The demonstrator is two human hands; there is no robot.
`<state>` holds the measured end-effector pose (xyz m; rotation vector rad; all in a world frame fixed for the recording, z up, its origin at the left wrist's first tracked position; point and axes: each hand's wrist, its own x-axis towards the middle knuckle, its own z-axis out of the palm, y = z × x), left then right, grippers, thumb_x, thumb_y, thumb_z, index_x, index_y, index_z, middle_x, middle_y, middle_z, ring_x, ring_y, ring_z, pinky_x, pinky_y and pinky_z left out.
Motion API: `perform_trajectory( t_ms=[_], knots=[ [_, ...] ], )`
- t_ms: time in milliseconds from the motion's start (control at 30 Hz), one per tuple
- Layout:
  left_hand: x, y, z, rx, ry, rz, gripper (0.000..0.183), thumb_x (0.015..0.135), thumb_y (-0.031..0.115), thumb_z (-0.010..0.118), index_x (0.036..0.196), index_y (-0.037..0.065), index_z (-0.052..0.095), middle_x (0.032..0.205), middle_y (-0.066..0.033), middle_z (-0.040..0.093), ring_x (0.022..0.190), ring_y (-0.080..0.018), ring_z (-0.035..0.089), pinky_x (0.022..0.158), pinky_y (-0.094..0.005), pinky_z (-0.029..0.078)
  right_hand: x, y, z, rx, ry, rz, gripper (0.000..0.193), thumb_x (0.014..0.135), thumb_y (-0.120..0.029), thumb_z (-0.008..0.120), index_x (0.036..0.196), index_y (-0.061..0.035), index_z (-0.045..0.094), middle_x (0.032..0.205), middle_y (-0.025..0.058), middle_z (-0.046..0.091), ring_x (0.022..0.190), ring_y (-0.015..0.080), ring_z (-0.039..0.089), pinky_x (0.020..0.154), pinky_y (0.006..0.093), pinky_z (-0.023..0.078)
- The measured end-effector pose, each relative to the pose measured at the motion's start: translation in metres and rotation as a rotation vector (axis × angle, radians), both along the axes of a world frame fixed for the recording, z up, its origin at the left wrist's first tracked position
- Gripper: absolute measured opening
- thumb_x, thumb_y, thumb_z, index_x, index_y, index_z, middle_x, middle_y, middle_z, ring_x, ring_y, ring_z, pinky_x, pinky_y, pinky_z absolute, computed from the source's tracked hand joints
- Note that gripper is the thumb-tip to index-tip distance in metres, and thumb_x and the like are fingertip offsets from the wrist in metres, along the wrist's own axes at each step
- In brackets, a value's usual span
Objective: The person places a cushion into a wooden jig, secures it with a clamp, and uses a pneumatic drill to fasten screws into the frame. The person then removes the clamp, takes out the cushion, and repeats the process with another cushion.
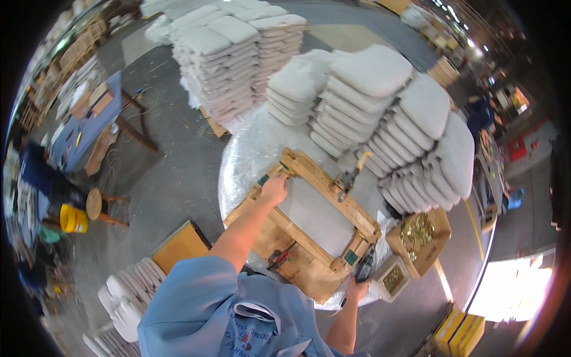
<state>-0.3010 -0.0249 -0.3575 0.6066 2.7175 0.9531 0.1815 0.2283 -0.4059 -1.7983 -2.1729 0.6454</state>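
Note:
A wooden frame jig (306,235) with green corner pieces lies on a round, plastic-wrapped table. A pale padded panel (318,217) sits inside it. At the frame's far left corner, my left hand (274,189) rests with its fingers bent together; whatever they hold is too small to make out. My right hand (357,289) grips a dark power driver (365,266) at the near right corner, beside a green piece. A toggle clamp (345,183) stands on the frame's right bar, and another clamp with red handles (278,258) is at the near left side.
Stacks of pale padded panels (372,71) crowd the table's far side, with a taller stack (214,59) behind. A cardboard box (439,245) and a smaller box (407,284) hold brass-coloured metal parts at the right. A stool (95,204) and a blue workbench (89,128) stand left.

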Motion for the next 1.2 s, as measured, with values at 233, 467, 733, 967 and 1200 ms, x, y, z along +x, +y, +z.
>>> perform_trajectory(
  t_ms=[233, 467, 733, 967, 1200],
  knots=[
    [0.020, -0.015, 0.025, 0.284, -0.093, 0.123, 0.040, 0.100, 0.014, 0.063, 0.140, 0.006, 0.060, 0.121, -0.0201, 0.071, 0.113, -0.0399, 0.070, 0.092, -0.0531, 0.057, -0.002, 0.027, 0.017, -0.498, 0.244, -0.076, 0.059, 0.076, -0.027, 0.082, 0.125, 0.0000, 0.062, 0.093, 0.0147, 0.071, 0.078, 0.0303, 0.070, 0.071, 0.0419, 0.059],
    [0.140, -0.101, 0.059, 0.579, -0.336, 0.080, 0.037, 0.102, 0.028, 0.075, 0.128, 0.002, 0.067, 0.092, -0.0065, 0.072, 0.083, -0.0138, 0.067, 0.072, -0.0333, 0.052, 0.012, -0.109, 0.095, -0.506, 0.741, -0.306, 0.070, 0.081, -0.021, 0.073, 0.144, 0.0001, 0.053, 0.111, 0.0149, 0.064, 0.080, 0.0190, 0.062, 0.054, 0.0320, 0.047],
    [0.251, -0.090, 0.152, 0.556, -1.054, -0.327, 0.053, 0.101, 0.040, 0.080, 0.137, 0.004, 0.067, 0.123, -0.0059, 0.076, 0.109, -0.0107, 0.069, 0.095, -0.0293, 0.056, -0.025, -0.171, 0.196, -0.374, 0.488, 0.589, 0.071, 0.075, -0.008, 0.074, 0.142, 0.0048, 0.054, 0.130, 0.0221, 0.063, 0.112, 0.0341, 0.064, 0.100, 0.0432, 0.053],
    [0.244, -0.086, 0.129, 0.853, -1.509, 0.001, 0.049, 0.100, 0.048, 0.078, 0.130, 0.010, 0.074, 0.123, -0.0064, 0.077, 0.111, -0.0165, 0.075, 0.091, -0.0314, 0.063, -0.096, -0.193, 0.268, 0.225, 0.362, 1.034, 0.067, 0.074, -0.016, 0.087, 0.135, -0.0009, 0.064, 0.112, 0.0224, 0.070, 0.101, 0.0473, 0.067, 0.096, 0.0522, 0.055],
    [0.238, -0.077, 0.164, 1.253, -1.616, 0.172, 0.045, 0.112, 0.043, 0.061, 0.141, 0.008, 0.066, 0.133, -0.0105, 0.075, 0.121, -0.0255, 0.074, 0.099, -0.0394, 0.064, -0.050, -0.221, 0.198, -0.542, 0.993, 0.726, 0.050, 0.086, -0.007, 0.087, 0.127, -0.0003, 0.059, 0.120, 0.0125, 0.070, 0.095, 0.0203, 0.067, 0.081, 0.0334, 0.054]
  ],
)
